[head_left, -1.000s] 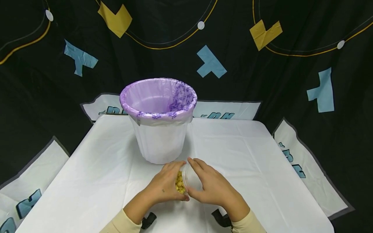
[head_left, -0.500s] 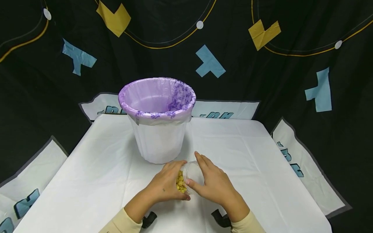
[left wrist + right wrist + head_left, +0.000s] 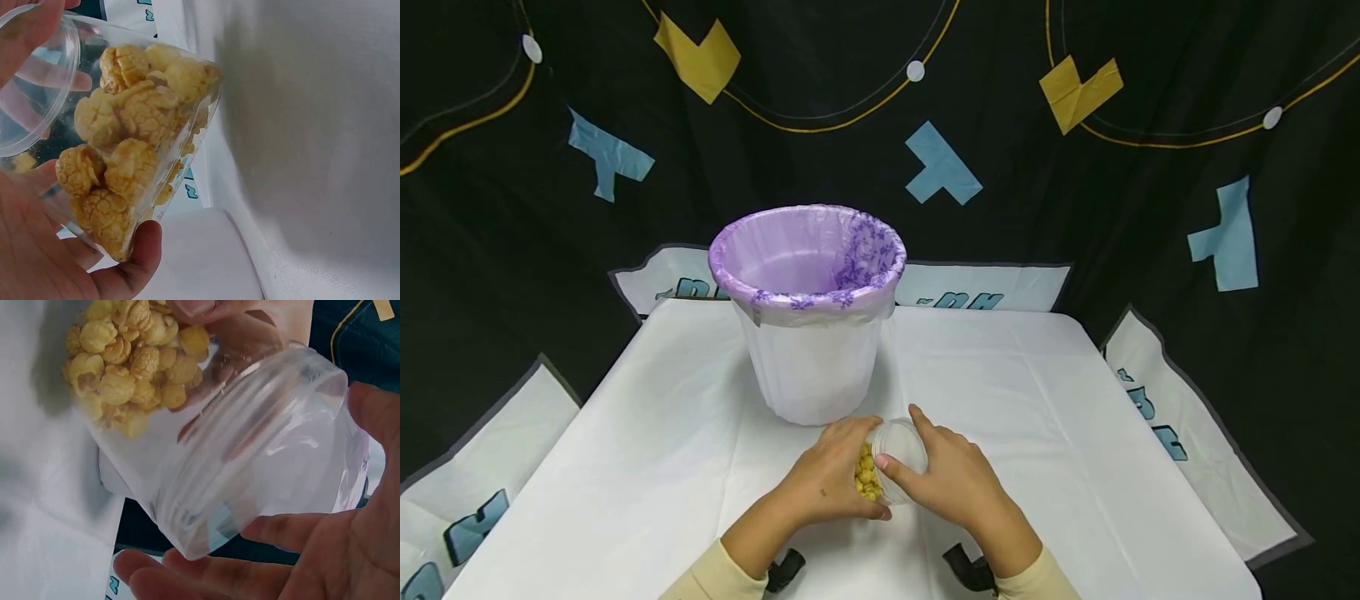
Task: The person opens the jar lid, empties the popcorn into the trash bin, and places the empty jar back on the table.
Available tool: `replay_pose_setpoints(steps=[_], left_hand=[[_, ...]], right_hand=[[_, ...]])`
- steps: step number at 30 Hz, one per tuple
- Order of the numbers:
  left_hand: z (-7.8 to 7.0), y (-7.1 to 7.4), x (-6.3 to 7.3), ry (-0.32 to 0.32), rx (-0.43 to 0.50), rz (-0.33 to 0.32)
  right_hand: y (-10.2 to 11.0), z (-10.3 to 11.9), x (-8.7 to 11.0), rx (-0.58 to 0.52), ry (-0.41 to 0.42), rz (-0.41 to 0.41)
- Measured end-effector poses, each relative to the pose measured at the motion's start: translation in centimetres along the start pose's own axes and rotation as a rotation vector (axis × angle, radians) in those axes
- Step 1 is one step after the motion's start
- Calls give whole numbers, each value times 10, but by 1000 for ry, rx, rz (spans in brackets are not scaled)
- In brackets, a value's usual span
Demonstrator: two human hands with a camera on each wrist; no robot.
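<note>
A clear plastic jar (image 3: 94,37) is partly filled with golden caramel popcorn (image 3: 137,112). It lies tilted in front of the bin in the head view, with its clear lid (image 3: 904,446) toward the right. My left hand (image 3: 827,471) grips the jar's body, the thumb near its base edge in the left wrist view. Around the lid curls my right hand (image 3: 955,475), its thumb at the rim and fingers on the opposite side. The right wrist view shows the ridged lid (image 3: 250,450) between thumb and fingers, on the jar's mouth.
Just beyond the hands stands a white bin (image 3: 820,367) with a purple bag (image 3: 805,242) lining it. A white cloth (image 3: 1037,467) covers the table. Behind hangs a black curtain (image 3: 820,167) with paper shapes and garlands.
My right hand shifts its fingers around the lid: they spread upward half a second ago and are lower now. The left hand keeps its hold on the jar, which barely moves.
</note>
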State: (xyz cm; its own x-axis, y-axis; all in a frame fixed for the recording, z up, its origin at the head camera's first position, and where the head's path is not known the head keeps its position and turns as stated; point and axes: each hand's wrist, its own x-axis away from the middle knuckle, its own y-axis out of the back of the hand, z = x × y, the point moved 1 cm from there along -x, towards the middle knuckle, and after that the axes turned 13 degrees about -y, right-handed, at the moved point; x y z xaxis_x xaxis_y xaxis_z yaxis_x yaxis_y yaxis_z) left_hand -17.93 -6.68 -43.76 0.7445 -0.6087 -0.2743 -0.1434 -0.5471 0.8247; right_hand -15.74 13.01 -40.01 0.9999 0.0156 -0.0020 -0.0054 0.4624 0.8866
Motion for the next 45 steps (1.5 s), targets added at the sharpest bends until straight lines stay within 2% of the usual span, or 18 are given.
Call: replay_pose_setpoints(steps=[8, 18, 25, 29, 35, 38, 45], left_hand=[[-1, -1, 2, 10, -8, 23], [0, 0, 3, 10, -6, 33], [0, -1, 3, 13, -15, 32], [0, -1, 2, 6, -13, 17], [-1, -2, 1, 9, 3, 13], [-1, -2, 1, 11, -2, 9], [-2, -2, 2, 14, 2, 10]], right_hand=[[-2, 0, 1, -15, 55, 8], [4, -7, 3, 0, 273, 88], [4, -8, 3, 11, 351, 66], [2, -6, 4, -24, 305, 28], [-3, -3, 4, -62, 118, 7], [-4, -2, 3, -53, 52, 4], [-8, 2, 3, -20, -28, 15]])
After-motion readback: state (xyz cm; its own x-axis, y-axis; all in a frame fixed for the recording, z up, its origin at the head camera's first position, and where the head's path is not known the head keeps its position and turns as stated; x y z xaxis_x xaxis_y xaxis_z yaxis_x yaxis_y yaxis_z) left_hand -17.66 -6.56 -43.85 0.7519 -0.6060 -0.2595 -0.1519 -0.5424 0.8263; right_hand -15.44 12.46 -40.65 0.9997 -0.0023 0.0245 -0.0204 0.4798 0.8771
